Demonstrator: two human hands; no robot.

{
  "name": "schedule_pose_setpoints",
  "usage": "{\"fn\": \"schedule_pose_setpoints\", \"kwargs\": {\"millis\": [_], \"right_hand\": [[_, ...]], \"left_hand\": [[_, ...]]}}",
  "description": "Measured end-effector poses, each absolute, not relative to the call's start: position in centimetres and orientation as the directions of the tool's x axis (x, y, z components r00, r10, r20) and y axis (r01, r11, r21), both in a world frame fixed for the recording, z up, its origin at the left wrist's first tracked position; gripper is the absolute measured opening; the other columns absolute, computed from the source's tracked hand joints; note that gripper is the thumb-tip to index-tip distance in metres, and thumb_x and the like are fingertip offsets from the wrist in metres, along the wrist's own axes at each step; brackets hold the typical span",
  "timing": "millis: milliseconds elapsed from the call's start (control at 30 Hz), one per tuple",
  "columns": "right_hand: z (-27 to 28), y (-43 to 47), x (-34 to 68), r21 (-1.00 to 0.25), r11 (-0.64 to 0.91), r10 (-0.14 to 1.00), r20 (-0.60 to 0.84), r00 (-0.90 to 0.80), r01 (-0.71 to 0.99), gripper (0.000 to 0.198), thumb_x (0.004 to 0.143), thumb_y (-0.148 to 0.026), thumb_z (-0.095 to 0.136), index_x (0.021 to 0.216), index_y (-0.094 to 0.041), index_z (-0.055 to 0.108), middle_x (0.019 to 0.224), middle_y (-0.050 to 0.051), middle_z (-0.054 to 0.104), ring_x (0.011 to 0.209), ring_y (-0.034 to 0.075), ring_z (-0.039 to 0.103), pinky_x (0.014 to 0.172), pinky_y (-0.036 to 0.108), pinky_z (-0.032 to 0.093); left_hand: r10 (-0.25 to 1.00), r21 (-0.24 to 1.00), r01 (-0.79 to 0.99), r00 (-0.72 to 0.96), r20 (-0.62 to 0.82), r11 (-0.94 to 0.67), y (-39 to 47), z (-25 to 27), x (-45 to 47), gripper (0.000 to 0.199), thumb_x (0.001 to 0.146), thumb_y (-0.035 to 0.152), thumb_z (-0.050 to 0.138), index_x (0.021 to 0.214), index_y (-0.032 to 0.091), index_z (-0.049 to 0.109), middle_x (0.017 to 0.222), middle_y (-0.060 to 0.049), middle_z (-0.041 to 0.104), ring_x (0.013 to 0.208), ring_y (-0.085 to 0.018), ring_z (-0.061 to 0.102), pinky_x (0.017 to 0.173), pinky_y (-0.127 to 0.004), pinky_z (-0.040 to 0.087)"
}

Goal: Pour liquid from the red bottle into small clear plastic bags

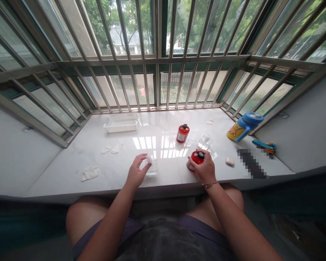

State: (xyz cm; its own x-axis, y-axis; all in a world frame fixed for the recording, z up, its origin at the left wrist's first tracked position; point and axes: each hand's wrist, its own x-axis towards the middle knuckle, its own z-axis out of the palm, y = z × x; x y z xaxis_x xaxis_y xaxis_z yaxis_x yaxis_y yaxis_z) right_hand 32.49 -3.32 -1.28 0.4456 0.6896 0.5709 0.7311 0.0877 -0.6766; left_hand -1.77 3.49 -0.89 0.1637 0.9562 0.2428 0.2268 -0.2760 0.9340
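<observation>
My left hand (138,169) pinches a small clear cap-like piece (149,158) between thumb and fingers. Just under it, near the front of the white sill, stands a clear square container (153,169); whether the piece touches it I cannot tell. Over on the right, my right hand (206,167) is wrapped round a red bottle (197,156) with a black top, near the front edge. The fingers hide part of that bottle. Behind it stands a second red bottle (183,133), upright, with a pale label and black top.
A white plastic basket (121,123) sits back left. Crumpled white tissues (90,174) lie at left. Clear plastic packaging (205,141) is beyond my right hand. Farther right are a small white case (229,161), a blue-and-yellow cup (244,127) and a blue strap (260,144). Window bars (157,87) close the back.
</observation>
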Motion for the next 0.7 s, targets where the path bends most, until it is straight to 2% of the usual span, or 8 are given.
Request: {"fn": "schedule_pose_setpoints", "kwargs": {"millis": [100, 200, 300, 367, 500, 700], "right_hand": [[-1.4, -3.3, 32.5, -0.671, 0.09, 0.683, 0.58, 0.444, 0.736, 0.053, 0.086, -0.053, 0.083, 0.125, -0.027, 0.06, 0.124, 0.008, 0.072, 0.113, 0.031, 0.071, 0.101, 0.049, 0.058], [-1.4, -3.2, 32.6, -0.669, 0.093, 0.682, 0.582, 0.442, 0.738, 0.052, 0.086, -0.052, 0.083, 0.125, -0.027, 0.06, 0.124, 0.007, 0.072, 0.114, 0.031, 0.071, 0.101, 0.049, 0.058], [-1.4, -3.2, 32.5, -0.669, 0.095, 0.683, 0.583, 0.441, 0.737, 0.052, 0.086, -0.053, 0.083, 0.125, -0.027, 0.06, 0.124, 0.007, 0.072, 0.114, 0.031, 0.071, 0.101, 0.05, 0.058], [-1.4, -3.3, 32.5, -0.669, 0.097, 0.684, 0.582, 0.439, 0.737, 0.052, 0.086, -0.053, 0.083, 0.125, -0.027, 0.06, 0.124, 0.007, 0.072, 0.114, 0.031, 0.071, 0.101, 0.05, 0.058], [-1.3, -3.3, 32.5, -0.671, 0.092, 0.685, 0.579, 0.443, 0.735, 0.052, 0.086, -0.053, 0.083, 0.125, -0.027, 0.06, 0.124, 0.007, 0.072, 0.113, 0.031, 0.071, 0.1, 0.049, 0.058], [-1.3, -3.3, 32.5, -0.673, 0.091, 0.684, 0.579, 0.445, 0.734, 0.052, 0.086, -0.054, 0.083, 0.124, -0.027, 0.06, 0.123, 0.008, 0.072, 0.113, 0.031, 0.071, 0.1, 0.049, 0.058]], "left_hand": [[0.967, 0.95, 0.228, 0.192, 0.17, -0.212, 3.4, -1.9, -1.6, 0.037, 0.09, 0.049, 0.082, 0.116, 0.026, 0.07, 0.145, -0.011, 0.069, 0.144, -0.032, 0.061, 0.129, -0.058, 0.039], [0.975, 0.96, 0.239, 0.196, 0.101, -0.148, 3.2, -2.6, -1.4, 0.053, 0.083, 0.044, 0.09, 0.128, 0.029, 0.066, 0.153, -0.01, 0.066, 0.147, -0.033, 0.06, 0.132, -0.059, 0.033], [0.97, 0.967, 0.23, 0.234, 0.058, -0.113, 3.2, -3.1, -1.3, 0.064, 0.081, 0.044, 0.091, 0.138, 0.031, 0.065, 0.159, -0.01, 0.062, 0.149, -0.034, 0.058, 0.132, -0.057, 0.034], [0.965, 0.975, 0.19, 0.252, 0.067, -0.117, 3.3, -3.4, -1.2, 0.062, 0.082, 0.044, 0.09, 0.137, 0.03, 0.065, 0.16, -0.011, 0.062, 0.149, -0.033, 0.058, 0.13, -0.055, 0.037], [0.96, 0.981, 0.131, 0.259, 0.108, -0.146, 3.3, -3.8, -1.0, 0.049, 0.082, 0.045, 0.089, 0.122, 0.026, 0.068, 0.157, -0.013, 0.063, 0.147, -0.033, 0.06, 0.127, -0.053, 0.041], [0.964, 0.991, 0.073, 0.251, 0.09, -0.112, 3.2, -3.9, -1.0, 0.056, 0.082, 0.044, 0.09, 0.128, 0.027, 0.062, 0.156, -0.014, 0.062, 0.144, -0.033, 0.062, 0.123, -0.053, 0.045]]}}
